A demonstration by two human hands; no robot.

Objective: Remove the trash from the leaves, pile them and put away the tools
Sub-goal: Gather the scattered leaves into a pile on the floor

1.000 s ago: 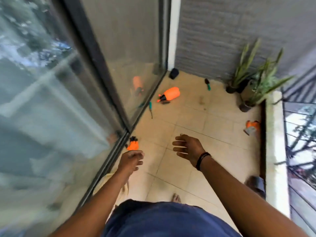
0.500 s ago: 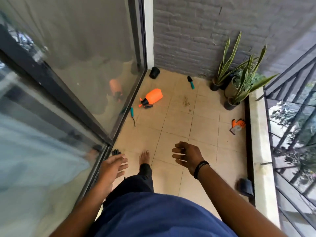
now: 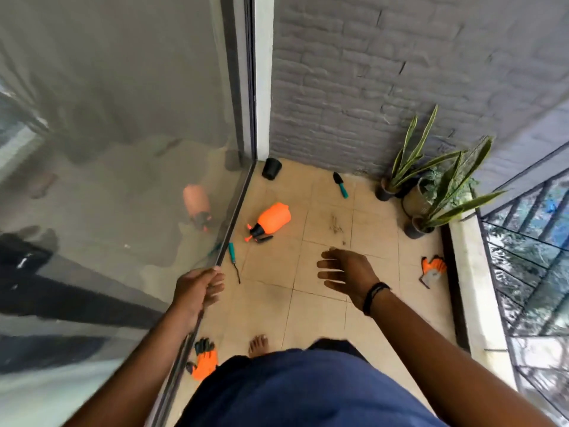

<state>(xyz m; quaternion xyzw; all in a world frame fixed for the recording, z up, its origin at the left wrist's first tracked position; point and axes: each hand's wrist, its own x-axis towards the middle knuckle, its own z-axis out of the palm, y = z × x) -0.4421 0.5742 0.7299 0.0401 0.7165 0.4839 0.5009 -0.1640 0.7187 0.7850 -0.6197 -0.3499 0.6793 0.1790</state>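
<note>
On the tiled balcony floor point(image 3: 323, 315) lie an orange spray bottle point(image 3: 271, 220) on its side, a teal-handled weeder point(image 3: 233, 260) by the door track, a teal-handled trowel point(image 3: 340, 184) near the brick wall, and a small smear of dry leaf debris point(image 3: 336, 224). One orange glove point(image 3: 432, 270) lies at the right by the ledge, another orange and black glove point(image 3: 203, 359) by my foot point(image 3: 258, 345). My left hand point(image 3: 197, 288) hangs beside the glass door with loosely curled fingers, holding nothing. My right hand point(image 3: 346, 275) is stretched forward, fingers relaxed, empty.
A glass sliding door point(image 3: 123, 180) runs along the left. A black pot point(image 3: 271, 168) lies in the far corner. Potted snake plants point(image 3: 431, 186) stand at the right by the grey brick wall point(image 3: 400, 72). A low ledge point(image 3: 474, 278) and metal railing point(image 3: 529, 257) bound the right side.
I have stepped forward onto the balcony, so the tools look closer and the near glove now lies by my foot. Both hands stay empty; the left one has risen beside the door.
</note>
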